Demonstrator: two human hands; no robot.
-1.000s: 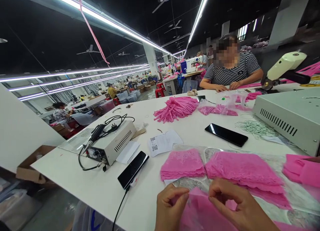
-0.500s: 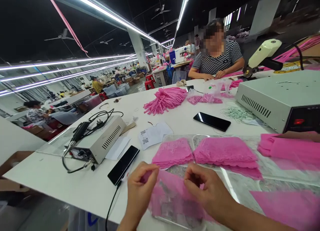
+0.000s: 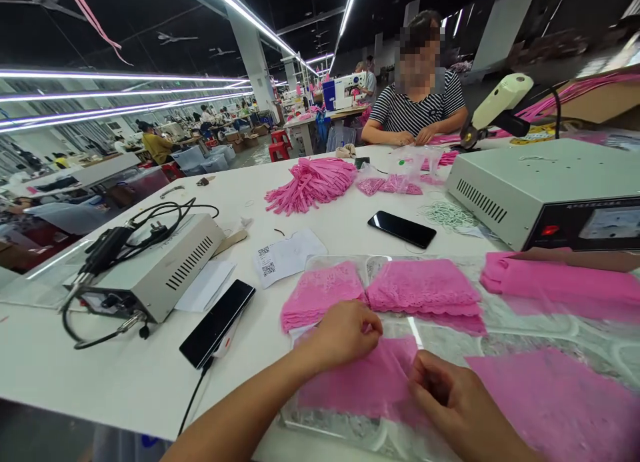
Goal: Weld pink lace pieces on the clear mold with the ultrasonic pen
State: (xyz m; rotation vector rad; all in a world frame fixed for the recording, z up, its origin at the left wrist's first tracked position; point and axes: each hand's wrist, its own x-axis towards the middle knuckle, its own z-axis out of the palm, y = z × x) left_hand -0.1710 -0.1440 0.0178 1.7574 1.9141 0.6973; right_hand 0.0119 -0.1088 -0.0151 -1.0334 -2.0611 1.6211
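Note:
A sheer pink fabric piece (image 3: 357,382) lies over the clear plastic sheet in front of me. My right hand (image 3: 450,389) pinches its right edge, where the cloth puckers. Above its upper left part is my left hand (image 3: 350,332), fingers curled together; their tips are partly hidden, and I cannot make out what they hold. Just beyond sit two stacks of pink lace pieces, the left lace stack (image 3: 325,289) and the right lace stack (image 3: 425,285). To the right, another flat pink fabric piece (image 3: 555,402) rests on the plastic.
A grey machine box (image 3: 515,182) stands at right, a smaller grey box (image 3: 165,269) at left. Phones (image 3: 220,322) lie on the white table, along with a pink strap bundle (image 3: 315,185) and folded pink fabric (image 3: 560,279). Opposite sits a person in a striped shirt (image 3: 417,112).
My left hand has moved right and forward across the fabric. My right hand has shifted right and slightly lower, pulling at the cloth's edge. The view has turned a little to the right.

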